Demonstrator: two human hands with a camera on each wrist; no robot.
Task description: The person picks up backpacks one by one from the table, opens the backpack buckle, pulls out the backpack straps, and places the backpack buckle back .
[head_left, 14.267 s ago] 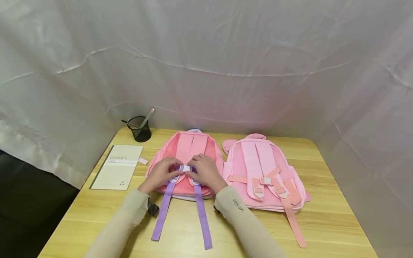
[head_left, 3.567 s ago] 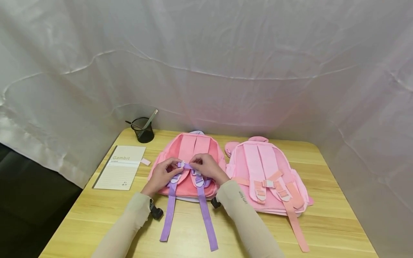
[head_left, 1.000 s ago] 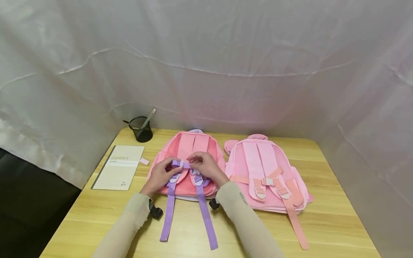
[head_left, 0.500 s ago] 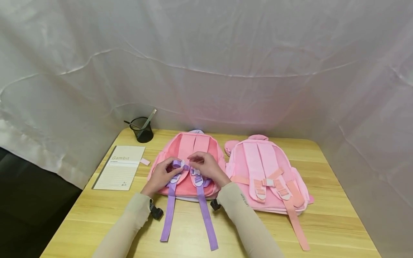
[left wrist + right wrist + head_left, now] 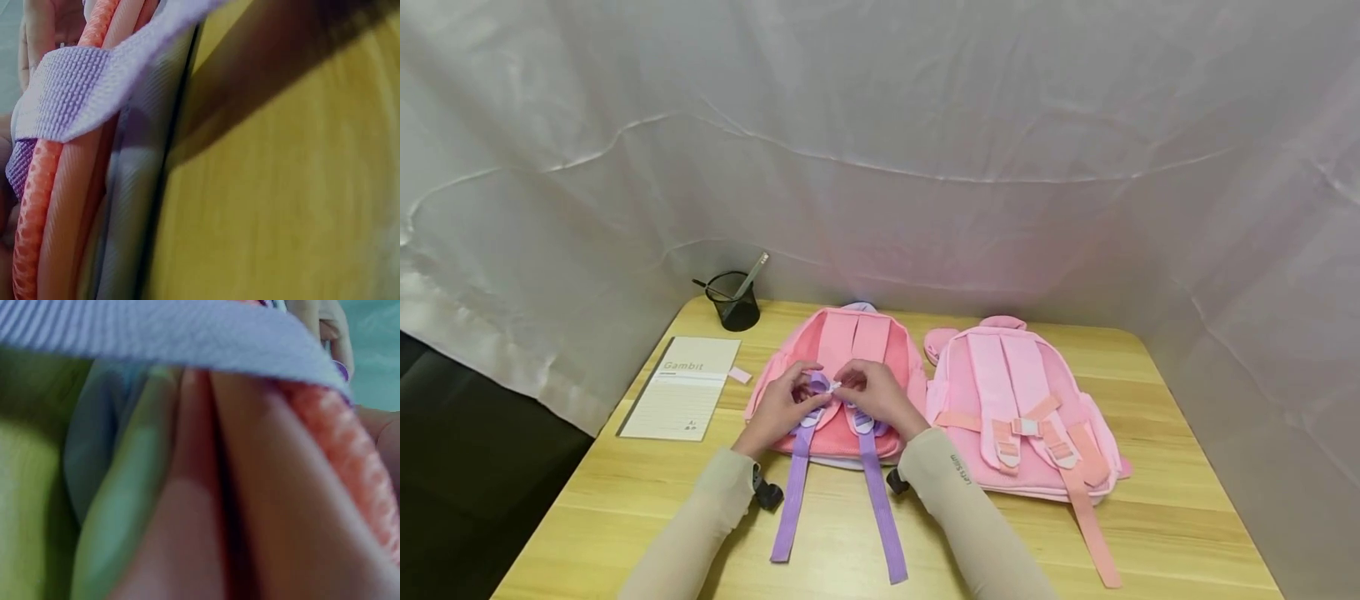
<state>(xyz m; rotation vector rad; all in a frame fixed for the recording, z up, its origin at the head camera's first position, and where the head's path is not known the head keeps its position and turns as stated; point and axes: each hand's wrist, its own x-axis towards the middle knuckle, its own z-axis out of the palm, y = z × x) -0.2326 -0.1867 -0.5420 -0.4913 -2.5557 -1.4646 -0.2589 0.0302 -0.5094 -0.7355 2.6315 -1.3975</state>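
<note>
A coral-pink backpack (image 5: 891, 350) lies with its shoulder straps up, two purple webbing tails (image 5: 880, 508) hanging towards the table's front. Over its middle, a small white buckle (image 5: 833, 387) sits on a purple chest strap, which bulges into a loop (image 5: 817, 382) at the left. My left hand (image 5: 775, 414) pinches the buckle from the left with thumb and fingers. From the right, my right hand (image 5: 880, 397) pinches at the same buckle. Fingers hide part of it. Both wrist views mostly show the backpack's edge and purple webbing (image 5: 69, 94), with the hands only partly visible.
A lighter pink backpack (image 5: 955, 392) with orange straps lies close on the right, its chest buckle (image 5: 1026, 427) joined. At left are a notebook (image 5: 681, 400), a pink eraser-like piece (image 5: 740, 375) and a black mesh pen cup (image 5: 737, 312). Grey fabric (image 5: 880, 150) hangs behind the table.
Over the last second, my right fingers have moved down and left onto the white buckle. The purple loop at the left now stands up more. Long ago, the buckle lay flat between both hands.
</note>
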